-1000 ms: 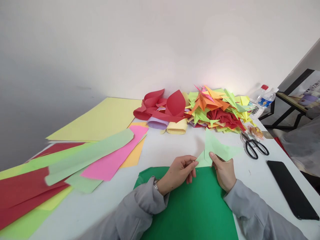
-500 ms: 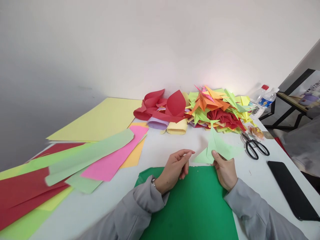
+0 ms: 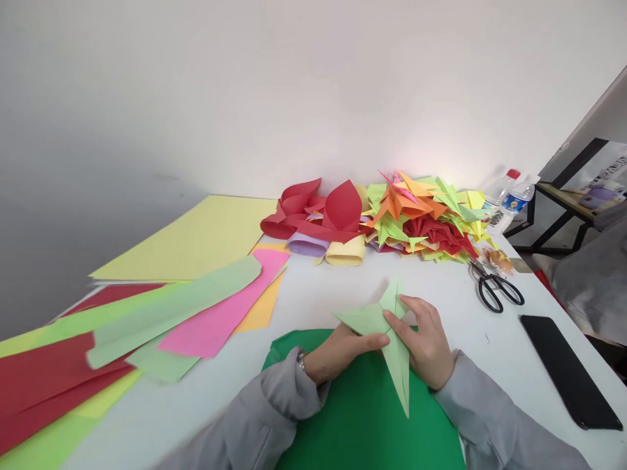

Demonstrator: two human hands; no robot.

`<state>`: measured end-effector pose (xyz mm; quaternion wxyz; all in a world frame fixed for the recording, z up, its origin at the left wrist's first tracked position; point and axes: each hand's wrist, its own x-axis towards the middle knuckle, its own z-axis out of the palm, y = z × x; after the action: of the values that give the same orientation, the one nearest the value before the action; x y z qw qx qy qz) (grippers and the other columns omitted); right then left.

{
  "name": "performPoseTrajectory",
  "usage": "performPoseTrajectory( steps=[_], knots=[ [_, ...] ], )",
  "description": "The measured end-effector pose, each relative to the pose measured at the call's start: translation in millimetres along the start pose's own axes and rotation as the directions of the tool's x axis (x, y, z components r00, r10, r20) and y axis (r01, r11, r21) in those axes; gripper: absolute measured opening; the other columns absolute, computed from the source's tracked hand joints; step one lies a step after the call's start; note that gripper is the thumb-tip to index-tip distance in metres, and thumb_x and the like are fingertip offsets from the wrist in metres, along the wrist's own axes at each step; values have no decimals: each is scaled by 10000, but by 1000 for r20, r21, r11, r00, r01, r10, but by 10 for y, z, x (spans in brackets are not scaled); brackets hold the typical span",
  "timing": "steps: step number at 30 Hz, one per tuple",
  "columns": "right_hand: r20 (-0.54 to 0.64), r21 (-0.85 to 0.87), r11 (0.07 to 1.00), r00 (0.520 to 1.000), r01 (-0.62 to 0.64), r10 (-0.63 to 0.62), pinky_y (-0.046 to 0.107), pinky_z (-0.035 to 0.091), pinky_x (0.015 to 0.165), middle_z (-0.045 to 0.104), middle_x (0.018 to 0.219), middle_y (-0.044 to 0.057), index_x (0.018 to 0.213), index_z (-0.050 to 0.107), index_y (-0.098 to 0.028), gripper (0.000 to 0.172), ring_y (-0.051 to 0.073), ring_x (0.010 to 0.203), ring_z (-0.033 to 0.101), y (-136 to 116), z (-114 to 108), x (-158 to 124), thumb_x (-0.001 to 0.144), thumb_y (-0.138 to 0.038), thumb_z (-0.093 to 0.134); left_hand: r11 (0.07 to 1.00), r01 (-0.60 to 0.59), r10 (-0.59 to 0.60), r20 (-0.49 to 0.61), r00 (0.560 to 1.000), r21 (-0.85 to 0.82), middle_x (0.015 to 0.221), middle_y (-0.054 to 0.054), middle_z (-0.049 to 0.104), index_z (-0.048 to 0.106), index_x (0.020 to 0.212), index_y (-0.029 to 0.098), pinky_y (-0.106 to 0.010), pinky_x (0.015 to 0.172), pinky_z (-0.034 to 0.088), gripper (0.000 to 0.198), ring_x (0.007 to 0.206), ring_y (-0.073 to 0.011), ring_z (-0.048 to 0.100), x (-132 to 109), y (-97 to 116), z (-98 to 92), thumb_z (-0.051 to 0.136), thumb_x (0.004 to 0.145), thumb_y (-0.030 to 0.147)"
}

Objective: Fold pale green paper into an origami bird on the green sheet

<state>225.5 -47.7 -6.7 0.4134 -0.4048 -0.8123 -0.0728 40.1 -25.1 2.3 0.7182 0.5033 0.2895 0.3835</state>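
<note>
A pale green folded paper shape (image 3: 394, 356) with several long points is held up over the green sheet (image 3: 362, 424). My left hand (image 3: 337, 352) is closed on it from the left, thumb on its middle and the other fingers hidden behind it. From the right, my right hand (image 3: 427, 339) pinches the same paper, with its thumb near the centre and its index finger by the upper point. One point reaches left, one upward and one down toward me.
Coloured paper strips (image 3: 176, 307) and a yellow sheet (image 3: 196, 235) lie at left. Red curled paper (image 3: 343, 209) and a heap of folded paper pieces (image 3: 421, 215) stand by the wall. Scissors (image 3: 499, 287), a black phone-like slab (image 3: 571, 372) and bottles (image 3: 519, 196) are at right.
The pale green paper has come nearer and left and has been turned, with a point now facing me. My left hand, empty before, has taken hold of it alongside my right.
</note>
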Motion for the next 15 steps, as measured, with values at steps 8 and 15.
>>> performPoseTrajectory(
  steps=[8,15],
  knots=[
    [-159,370,864,893,-341,420,493,482,952,462,1342,142,1370,420,-264,407,278,1235,483,17,-1,15,964,-283,420,977,68,-87,-84,993,-204,1006,-93,724,660,1066,174,-356,730,531,478,889,-260,674,45,38,4,830,627,255],
    [352,753,186,625,-631,697,301,546,539,694,750,26,1010,589,-193,400,178,581,643,7,66,32,732,-426,760,981,109,-101,56,993,-162,910,-103,742,715,942,123,-355,761,530,305,820,-237,685,44,22,-29,792,684,267]
  ],
)
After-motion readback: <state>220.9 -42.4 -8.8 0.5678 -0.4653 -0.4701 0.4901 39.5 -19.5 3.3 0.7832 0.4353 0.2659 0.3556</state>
